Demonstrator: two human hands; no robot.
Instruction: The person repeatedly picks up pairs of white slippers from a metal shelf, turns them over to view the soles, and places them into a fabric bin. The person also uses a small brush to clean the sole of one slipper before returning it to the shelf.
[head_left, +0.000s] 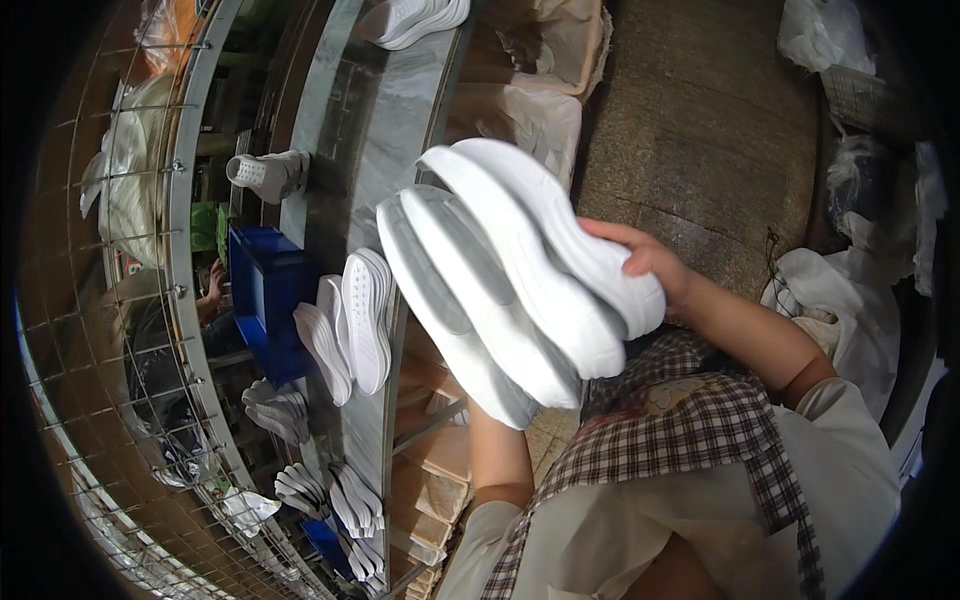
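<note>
Several white shoe soles [540, 270] stand side by side in a tilted stack in front of me, some with grey inner faces. My right hand [655, 268] is closed on the outermost sole at the right of the stack, its thumb and a finger showing along the edge. My left forearm [500, 455] reaches up to the lower left end of the stack. The left hand itself is hidden behind the soles, so its fingers do not show.
A long grey metal bench [370, 150] runs along my left, bearing loose soles [367, 320], more soles in groups and a blue crate [268, 300]. Wire mesh [130, 250] stands beyond it. Lined bins [530, 115] sit beside the bench. Another person's hand [213, 290] shows across the bench.
</note>
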